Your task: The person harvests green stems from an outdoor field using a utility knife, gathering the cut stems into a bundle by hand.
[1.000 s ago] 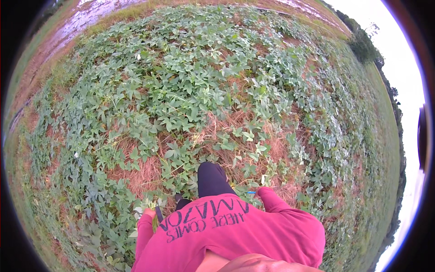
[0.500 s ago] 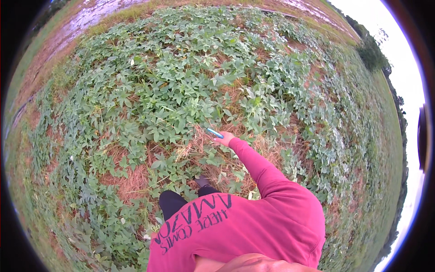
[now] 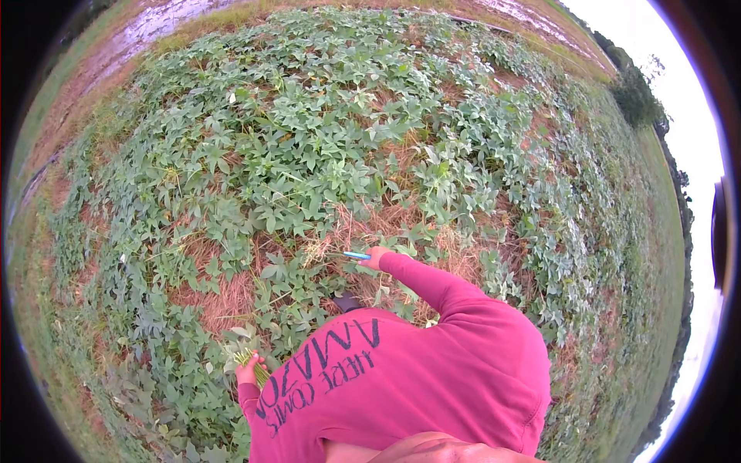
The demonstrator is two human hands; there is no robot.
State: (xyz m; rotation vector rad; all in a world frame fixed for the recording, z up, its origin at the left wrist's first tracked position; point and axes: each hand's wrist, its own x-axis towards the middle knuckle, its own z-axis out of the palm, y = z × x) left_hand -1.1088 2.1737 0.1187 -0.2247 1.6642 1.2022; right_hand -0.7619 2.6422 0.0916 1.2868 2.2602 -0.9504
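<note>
My right hand [image 3: 374, 257] is closed round a slim tool with a bright blue handle [image 3: 356, 255], which points left over the plants. A thin part reaches past the handle, but its kind is too small to make out. At the lower left, my left hand [image 3: 247, 372] grips a bunch of cut green stems [image 3: 248, 357], their pale ends showing by the fingers and leaves hanging beside them. Below the tool lie leafy vines [image 3: 282, 266] and dry straw [image 3: 340, 231]. My sleeves and shirt are pink.
Low, lobed green vines [image 3: 316, 123] spread all round over dry brown grass [image 3: 228, 301]. My dark shoe [image 3: 345, 302] stands among them. A muddy, wet strip [image 3: 147, 35] runs along the far left, and a dark tree [image 3: 637, 96] rises at the far right.
My right hand has drawn down and slightly left, nearer my body, with the blue-handled tool turned more level. My left hand with the stems has come into view at the lower left.
</note>
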